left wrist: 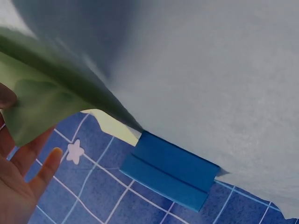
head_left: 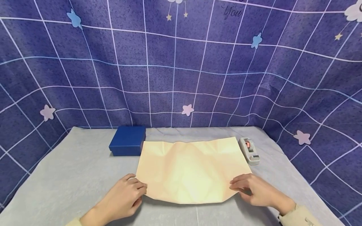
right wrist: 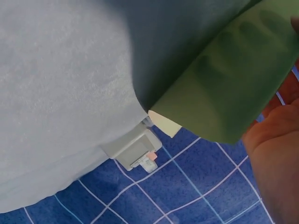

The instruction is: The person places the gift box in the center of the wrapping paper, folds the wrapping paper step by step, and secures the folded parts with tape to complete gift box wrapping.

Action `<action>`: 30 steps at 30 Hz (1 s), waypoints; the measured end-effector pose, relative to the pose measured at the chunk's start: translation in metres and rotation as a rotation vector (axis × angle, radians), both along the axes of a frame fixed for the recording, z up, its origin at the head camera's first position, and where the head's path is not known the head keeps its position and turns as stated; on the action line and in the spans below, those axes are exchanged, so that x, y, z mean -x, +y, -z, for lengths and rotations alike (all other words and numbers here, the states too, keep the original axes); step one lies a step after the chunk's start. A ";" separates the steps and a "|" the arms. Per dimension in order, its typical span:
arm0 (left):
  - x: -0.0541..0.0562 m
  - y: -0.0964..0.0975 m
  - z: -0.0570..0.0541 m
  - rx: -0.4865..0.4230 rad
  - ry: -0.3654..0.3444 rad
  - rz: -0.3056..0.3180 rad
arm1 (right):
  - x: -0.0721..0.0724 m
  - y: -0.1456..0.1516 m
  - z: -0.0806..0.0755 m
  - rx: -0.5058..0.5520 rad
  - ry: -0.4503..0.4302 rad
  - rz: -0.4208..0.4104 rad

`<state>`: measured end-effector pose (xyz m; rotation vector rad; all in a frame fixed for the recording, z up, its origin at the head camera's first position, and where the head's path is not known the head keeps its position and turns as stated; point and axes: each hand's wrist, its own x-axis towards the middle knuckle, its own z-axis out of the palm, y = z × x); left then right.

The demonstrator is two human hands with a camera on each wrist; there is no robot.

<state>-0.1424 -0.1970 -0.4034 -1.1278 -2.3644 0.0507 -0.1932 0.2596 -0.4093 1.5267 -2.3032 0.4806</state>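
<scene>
A creased, pale yellow sheet of paper lies across the middle of the table in the head view, its near edge raised. My left hand pinches the near left corner. At the near right corner, my right hand pinches the sheet too. Both wrist views show the paper's shaded underside, greenish there, with the left thumb pressed on it. Finger shadows show through the sheet in the right wrist view, where the right thumb is mostly cut off by the frame.
A blue lidded box stands behind the paper's far left corner. To the right of the far right corner sits a white tape dispenser. A grey cloth covers the table, and a dark blue curtain hangs behind it.
</scene>
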 end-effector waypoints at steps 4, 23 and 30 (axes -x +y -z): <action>-0.001 -0.001 0.003 0.017 -0.007 0.020 | -0.002 0.000 0.002 -0.009 -0.044 -0.001; -0.007 -0.002 0.013 -0.032 -0.159 0.158 | -0.005 -0.004 0.003 0.012 -0.122 -0.015; -0.004 -0.001 0.013 -0.072 -0.093 0.120 | 0.003 -0.013 -0.001 0.043 -0.031 -0.009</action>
